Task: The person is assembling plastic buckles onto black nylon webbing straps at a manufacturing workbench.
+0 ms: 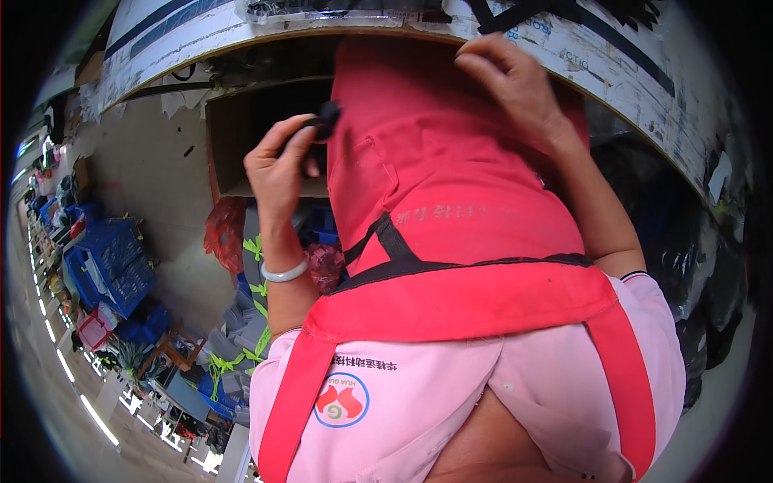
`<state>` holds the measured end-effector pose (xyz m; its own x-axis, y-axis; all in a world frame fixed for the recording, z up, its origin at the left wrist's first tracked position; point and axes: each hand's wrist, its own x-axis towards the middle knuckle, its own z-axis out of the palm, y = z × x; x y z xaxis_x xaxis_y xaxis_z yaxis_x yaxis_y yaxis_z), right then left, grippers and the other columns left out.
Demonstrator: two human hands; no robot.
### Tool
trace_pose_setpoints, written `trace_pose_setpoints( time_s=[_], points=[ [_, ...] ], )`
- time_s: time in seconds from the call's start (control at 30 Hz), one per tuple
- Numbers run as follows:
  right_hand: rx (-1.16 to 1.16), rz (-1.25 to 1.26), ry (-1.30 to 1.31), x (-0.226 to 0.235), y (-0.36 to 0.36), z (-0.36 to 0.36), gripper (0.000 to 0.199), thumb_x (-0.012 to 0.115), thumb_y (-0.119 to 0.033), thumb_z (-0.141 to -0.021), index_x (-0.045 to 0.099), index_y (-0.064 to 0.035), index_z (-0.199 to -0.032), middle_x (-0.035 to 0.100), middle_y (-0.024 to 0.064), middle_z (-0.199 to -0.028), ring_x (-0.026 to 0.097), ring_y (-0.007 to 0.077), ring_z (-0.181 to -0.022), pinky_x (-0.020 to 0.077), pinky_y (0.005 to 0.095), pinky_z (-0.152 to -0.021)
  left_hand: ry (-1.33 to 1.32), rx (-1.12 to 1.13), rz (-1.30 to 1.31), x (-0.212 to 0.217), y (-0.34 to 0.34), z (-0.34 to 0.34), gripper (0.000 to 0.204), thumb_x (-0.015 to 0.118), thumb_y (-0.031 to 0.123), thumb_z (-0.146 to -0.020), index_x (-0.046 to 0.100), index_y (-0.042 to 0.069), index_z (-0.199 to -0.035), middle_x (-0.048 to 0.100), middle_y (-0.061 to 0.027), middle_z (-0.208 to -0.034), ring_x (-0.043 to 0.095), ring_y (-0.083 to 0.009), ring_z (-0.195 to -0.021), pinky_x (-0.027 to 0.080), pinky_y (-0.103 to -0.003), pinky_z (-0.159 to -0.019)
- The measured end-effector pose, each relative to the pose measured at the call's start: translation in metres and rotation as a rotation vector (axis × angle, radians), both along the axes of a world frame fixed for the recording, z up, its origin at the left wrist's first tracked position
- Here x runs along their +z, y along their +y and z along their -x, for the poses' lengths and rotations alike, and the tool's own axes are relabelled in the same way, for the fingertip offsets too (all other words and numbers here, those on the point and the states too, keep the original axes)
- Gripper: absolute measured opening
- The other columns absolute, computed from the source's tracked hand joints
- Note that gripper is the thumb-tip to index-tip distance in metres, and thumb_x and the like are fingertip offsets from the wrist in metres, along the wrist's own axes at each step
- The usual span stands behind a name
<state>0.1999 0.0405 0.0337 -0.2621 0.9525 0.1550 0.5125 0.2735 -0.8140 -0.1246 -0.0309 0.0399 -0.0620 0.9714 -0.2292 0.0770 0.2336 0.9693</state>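
Observation:
My left hand point(278, 165), a pale bangle point(285, 272) on its wrist, is raised left of the red apron point(459, 161). Its thumb and fingers pinch a small black piece point(325, 121), which is too blurred to tell its kind. My right hand point(515, 84) is over the upper right of the apron, by the edge of the worktable point(628, 105). Its fingers are bent in toward the thumb, and whatever they may hold does not show. Just beyond those fingertips, black straps point(523, 12) lie on the worktable.
Under the worktable, left of my legs, stands an open cardboard box point(229, 149). Next to it are a red plastic bag point(225, 233) and grey bundles with yellow-green ties point(256, 342). Blue crates point(113, 266) stand further left. Dark plastic bags point(672, 217) fill the right side.

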Motion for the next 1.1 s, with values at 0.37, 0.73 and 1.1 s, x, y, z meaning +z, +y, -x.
trace_pose_setpoints(
  time_s=[0.37, 0.73, 1.1],
  points=[
    [-0.067, -0.325, -0.462, -0.016, 0.031, -0.057, 0.031, 0.065, -0.030, -0.090, 0.065, -0.0147, -0.117, 0.056, 0.0051, -0.120, 0.053, 0.0238, -0.114, 0.0426, 0.0337, -0.097, 0.040, -0.128, -0.287, 0.005, 0.002, -0.029, 0.018, 0.059, -0.010, -0.085, 0.068, -0.001, -0.099, 0.065, -0.0056, -0.095, 0.057, -0.0067, -0.068, 0.044, -0.018, -0.052],
    [0.194, 0.573, 0.352, 0.017, -0.020, 0.024, 0.023, 0.065, -0.022, -0.090, 0.067, 0.0003, -0.096, 0.066, 0.0013, -0.087, 0.057, 0.0072, -0.083, 0.0459, 0.0243, -0.080, 0.148, -0.404, -0.462, 0.036, -0.005, -0.082, 0.023, 0.064, -0.012, -0.079, 0.068, 0.001, -0.097, 0.065, -0.0104, -0.092, 0.066, -0.0192, -0.078, 0.052, -0.026, -0.066],
    [0.162, 0.571, 0.360, 0.006, -0.016, 0.024, 0.021, 0.065, -0.022, -0.090, 0.066, -0.0027, -0.099, 0.064, 0.0020, -0.087, 0.057, 0.0086, -0.078, 0.0473, 0.0259, -0.075, 0.097, -0.413, -0.458, 0.031, -0.010, -0.081, 0.022, 0.064, -0.010, -0.081, 0.068, 0.002, -0.098, 0.065, -0.0101, -0.091, 0.066, -0.0172, -0.077, 0.051, -0.025, -0.062]
  ],
)
